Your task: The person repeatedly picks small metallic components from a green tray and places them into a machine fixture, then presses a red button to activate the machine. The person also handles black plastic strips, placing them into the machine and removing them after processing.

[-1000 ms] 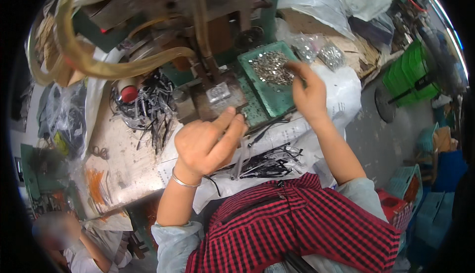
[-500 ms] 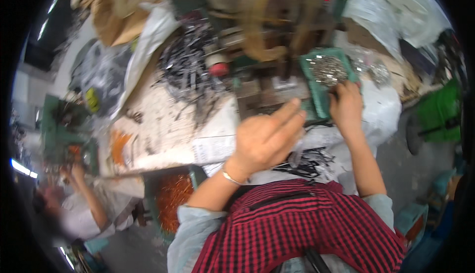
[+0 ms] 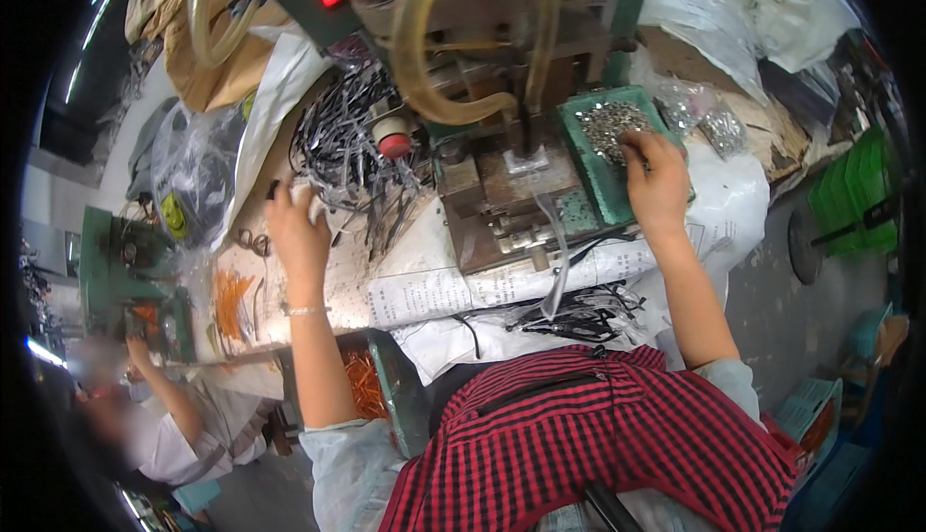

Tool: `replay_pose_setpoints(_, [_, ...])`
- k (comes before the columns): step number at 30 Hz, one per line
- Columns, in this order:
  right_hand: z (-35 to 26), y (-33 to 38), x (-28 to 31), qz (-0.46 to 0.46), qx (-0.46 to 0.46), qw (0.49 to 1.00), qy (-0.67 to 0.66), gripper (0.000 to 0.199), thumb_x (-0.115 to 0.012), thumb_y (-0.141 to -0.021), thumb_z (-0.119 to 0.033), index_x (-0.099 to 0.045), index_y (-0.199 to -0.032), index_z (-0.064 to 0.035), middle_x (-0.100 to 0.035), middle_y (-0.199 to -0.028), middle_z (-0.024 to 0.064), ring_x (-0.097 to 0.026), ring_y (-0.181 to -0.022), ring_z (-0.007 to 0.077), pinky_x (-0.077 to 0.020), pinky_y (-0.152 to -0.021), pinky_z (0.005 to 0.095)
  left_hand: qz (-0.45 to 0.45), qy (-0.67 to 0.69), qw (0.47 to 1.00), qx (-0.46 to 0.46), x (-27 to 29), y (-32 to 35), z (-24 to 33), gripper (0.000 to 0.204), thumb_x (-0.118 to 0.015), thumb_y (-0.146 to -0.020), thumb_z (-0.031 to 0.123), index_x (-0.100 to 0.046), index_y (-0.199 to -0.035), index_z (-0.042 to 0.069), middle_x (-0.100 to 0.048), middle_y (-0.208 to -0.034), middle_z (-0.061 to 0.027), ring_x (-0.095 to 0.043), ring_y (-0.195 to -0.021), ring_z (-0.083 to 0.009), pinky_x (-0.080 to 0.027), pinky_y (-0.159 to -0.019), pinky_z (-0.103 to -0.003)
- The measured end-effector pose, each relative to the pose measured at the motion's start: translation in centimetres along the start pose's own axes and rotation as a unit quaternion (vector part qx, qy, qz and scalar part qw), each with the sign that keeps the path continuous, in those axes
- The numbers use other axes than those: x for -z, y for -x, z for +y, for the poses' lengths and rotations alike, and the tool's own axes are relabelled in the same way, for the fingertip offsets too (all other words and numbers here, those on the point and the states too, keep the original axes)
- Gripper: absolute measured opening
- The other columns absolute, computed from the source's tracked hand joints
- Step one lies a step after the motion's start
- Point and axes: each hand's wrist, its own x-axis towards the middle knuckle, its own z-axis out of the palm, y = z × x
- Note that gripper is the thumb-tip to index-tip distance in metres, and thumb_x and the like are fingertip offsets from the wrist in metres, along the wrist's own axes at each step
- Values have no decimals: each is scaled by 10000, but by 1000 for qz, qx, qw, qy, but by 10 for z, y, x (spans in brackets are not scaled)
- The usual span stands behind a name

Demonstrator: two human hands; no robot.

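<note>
Left grip grasping black cords, right grip pinching shiny metal bits, green tray

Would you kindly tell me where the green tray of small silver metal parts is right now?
In the head view, the green tray of small silver metal parts sits upper right on the bench, beside the press machine, with the right hand reaching into it.

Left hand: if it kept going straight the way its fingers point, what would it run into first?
Probably the heap of black cords: the left hand points up-table with its fingers at the heap's near edge. Actual contact is unclear.
</note>
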Motion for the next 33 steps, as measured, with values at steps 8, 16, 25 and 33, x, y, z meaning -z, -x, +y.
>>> replay_pose_setpoints(8, [30, 45, 61, 21, -99, 994, 28, 128, -697, -867, -11, -731, -988, -37, -708, -925, 103, -667, -871, 291, -519, -830, 380, 176, 284, 938, 96, -35, 28, 20, 226, -688, -940, -2, -678, -1165, 14, -755, -992, -91, -701, -869, -217, -552, -780, -323])
replay_pose_setpoints(16, [-68, -9, 51, -85, -1, 969, -231, 148, -690, -859, 0, -764, -981, -38, -748, -949, 108, -698, -909, 282, -528, -829, 375, -8, 700, 677, 227, 7, -8, 79, 272, -635, -1037, 158, -621, -1265, 11, -742, -1115, -134, -717, -979, -172, -575, -827, -272])
replay_pose_setpoints(25, [-106, -16, -10, -33, -92, 926, -365, 283, -700, -865, -19, -642, -1141, -14, -722, -1017, 113, -706, -940, 260, -535, -856, 361, -1, 640, 685, 347, -6, 32, 110, 199, -668, -1028, 185, -692, -1000, -10, -679, -767, -49, -595, -602, -94, -419, -515, -220])
replay_pose_setpoints(33, [-127, -18, -7, -85, -142, 861, -481, 439, -698, -878, 10, -522, -1280, 18, -709, -1102, 120, -690, -1007, 174, -491, -936, 294, 210, 633, 744, -40, 117, -42, 163, 141, -587, -1024, 22, -632, -1081, -98, -709, -982, -216, -699, -731, -233, -592, -610, -301])
